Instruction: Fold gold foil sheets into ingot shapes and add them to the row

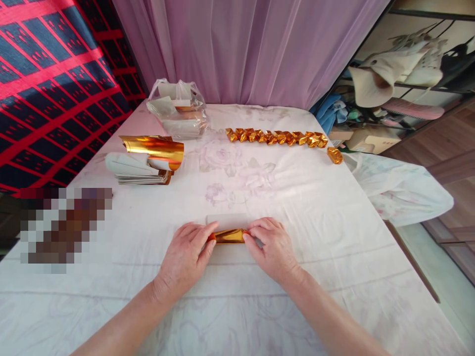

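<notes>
A sheet of gold foil paper, rolled into a short tube (229, 236), lies on the white floral tablecloth (282, 198) near the table's front. My left hand (187, 252) pinches its left end and my right hand (272, 246) pinches its right end. The white back of the sheet (227, 220) lies flat just behind the roll. A row of several folded gold foil pieces (276, 137) runs across the far middle of the table. One more folded piece (335, 155) sits apart at the right end of that row.
A stack of gold foil sheets (146, 163) with a curled top sheet lies at the left. A clear plastic bag of more sheets (179, 111) stands behind it. A pink curtain hangs at the back. Shelves with clothes stand at the right. A pixelated patch covers the left edge.
</notes>
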`<act>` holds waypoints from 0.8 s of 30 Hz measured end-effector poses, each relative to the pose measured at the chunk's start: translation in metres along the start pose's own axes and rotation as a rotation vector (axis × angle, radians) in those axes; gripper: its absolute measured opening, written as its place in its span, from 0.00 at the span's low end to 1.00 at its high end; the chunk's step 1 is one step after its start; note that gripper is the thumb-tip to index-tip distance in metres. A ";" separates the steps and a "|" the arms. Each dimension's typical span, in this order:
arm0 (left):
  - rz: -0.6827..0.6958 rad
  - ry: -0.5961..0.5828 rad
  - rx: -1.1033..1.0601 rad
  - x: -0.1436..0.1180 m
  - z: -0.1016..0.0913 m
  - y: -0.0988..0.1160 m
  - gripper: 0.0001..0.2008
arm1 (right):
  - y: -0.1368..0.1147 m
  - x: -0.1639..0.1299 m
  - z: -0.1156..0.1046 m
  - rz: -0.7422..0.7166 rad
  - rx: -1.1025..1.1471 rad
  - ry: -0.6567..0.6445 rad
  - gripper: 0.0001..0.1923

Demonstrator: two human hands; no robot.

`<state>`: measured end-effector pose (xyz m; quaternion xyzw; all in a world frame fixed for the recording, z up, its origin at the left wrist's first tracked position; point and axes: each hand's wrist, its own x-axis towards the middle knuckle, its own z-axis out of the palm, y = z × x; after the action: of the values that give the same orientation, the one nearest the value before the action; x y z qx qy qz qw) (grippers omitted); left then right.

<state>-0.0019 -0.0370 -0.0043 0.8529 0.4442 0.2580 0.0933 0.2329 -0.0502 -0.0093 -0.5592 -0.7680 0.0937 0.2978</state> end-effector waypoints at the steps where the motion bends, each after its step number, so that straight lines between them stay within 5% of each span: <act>1: 0.014 0.007 0.023 -0.001 0.000 0.002 0.17 | -0.001 0.000 0.001 0.013 -0.014 0.000 0.12; 6: 0.178 0.075 0.229 -0.008 0.002 0.017 0.17 | -0.003 0.000 0.002 0.035 -0.046 0.004 0.12; 9: 0.280 -0.001 0.204 -0.013 0.006 0.025 0.17 | -0.004 -0.001 0.002 0.029 -0.053 0.005 0.12; 19: 0.300 -0.094 0.198 -0.015 0.010 0.022 0.18 | -0.002 -0.003 0.003 0.083 0.003 0.054 0.02; 24: 0.298 -0.103 0.176 -0.017 0.012 0.022 0.20 | -0.001 -0.004 0.004 0.100 -0.013 0.050 0.07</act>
<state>0.0122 -0.0628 -0.0117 0.9263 0.3284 0.1848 0.0017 0.2306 -0.0537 -0.0136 -0.6008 -0.7321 0.0893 0.3083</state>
